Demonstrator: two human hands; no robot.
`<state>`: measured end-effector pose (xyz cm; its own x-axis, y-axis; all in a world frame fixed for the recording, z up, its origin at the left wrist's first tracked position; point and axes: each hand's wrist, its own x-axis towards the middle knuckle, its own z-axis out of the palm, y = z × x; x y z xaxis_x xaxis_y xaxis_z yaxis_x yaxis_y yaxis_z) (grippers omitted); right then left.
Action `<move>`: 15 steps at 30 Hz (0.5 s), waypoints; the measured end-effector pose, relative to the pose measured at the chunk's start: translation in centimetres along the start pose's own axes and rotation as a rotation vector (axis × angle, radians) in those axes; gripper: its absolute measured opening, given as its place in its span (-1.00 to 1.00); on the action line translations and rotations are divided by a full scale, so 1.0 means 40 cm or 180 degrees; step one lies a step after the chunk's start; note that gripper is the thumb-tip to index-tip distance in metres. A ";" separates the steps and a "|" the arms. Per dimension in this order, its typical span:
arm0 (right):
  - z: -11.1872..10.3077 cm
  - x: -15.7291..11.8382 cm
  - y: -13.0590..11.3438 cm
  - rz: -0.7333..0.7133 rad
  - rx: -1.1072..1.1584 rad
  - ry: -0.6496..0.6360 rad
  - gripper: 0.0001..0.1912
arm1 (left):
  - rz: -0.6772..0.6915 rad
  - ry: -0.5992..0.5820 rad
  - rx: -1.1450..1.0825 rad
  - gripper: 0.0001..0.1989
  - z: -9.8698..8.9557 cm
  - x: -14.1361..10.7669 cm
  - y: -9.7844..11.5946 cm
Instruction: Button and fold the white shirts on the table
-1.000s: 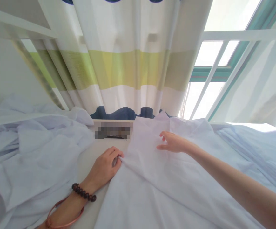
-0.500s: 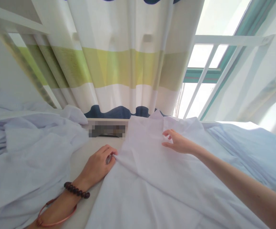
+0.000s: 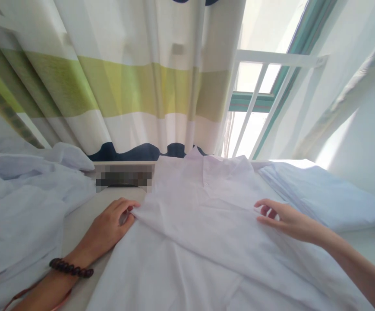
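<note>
A white collared garment (image 3: pixel 187 233), shirt-like with a front placket, lies spread on the pale surface in front of me, its collar end farthest away. My left hand (image 3: pixel 111 224) pinches its left edge, and a diagonal crease runs from that grip across the cloth. Dark beads circle the left wrist. Over at the right edge, my right hand (image 3: pixel 279 216) rests by the fabric with curled fingers; thumb and forefinger are apart. Whether its fingertips touch the cloth is hard to see.
Rumpled white cloth (image 3: pixel 22 203) is heaped at the left. Folded white fabric (image 3: pixel 332 194) lies at the right. A blurred-out dark item (image 3: pixel 124 177) sits at the back edge. Beyond are a striped curtain (image 3: pixel 135 90) and white rails (image 3: pixel 281 58) before a window.
My right hand has moved from the garment's upper middle to its right edge, nearer me. My left hand still pinches the left edge. The view has turned slightly right.
</note>
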<state>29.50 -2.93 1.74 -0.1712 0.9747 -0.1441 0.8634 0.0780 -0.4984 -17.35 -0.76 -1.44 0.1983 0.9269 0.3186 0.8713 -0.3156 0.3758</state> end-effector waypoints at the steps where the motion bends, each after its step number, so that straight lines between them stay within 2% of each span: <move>1: -0.007 -0.003 -0.002 0.0016 0.0054 -0.0111 -0.59 | -0.0007 -0.0006 -0.0003 -0.73 0.001 0.001 -0.003; 4: -0.019 -0.005 -0.009 -0.0011 0.0114 -0.0195 -0.62 | -0.0020 -0.0015 0.0002 -0.73 0.002 0.003 -0.009; 9: -0.029 -0.018 0.007 -0.0111 0.0460 -0.0048 -0.57 | 0.0059 -0.0001 -0.0061 -0.73 -0.009 0.000 0.009; 15: -0.026 -0.038 0.038 0.0056 0.0218 0.0132 -0.55 | 0.0135 -0.0014 0.0009 -0.78 -0.020 -0.004 0.032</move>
<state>31.56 -4.08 2.10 -0.1353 0.9837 -0.1185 0.8313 0.0477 -0.5537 -16.62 -1.46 -0.31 0.2371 0.9136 0.3303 0.8633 -0.3541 0.3597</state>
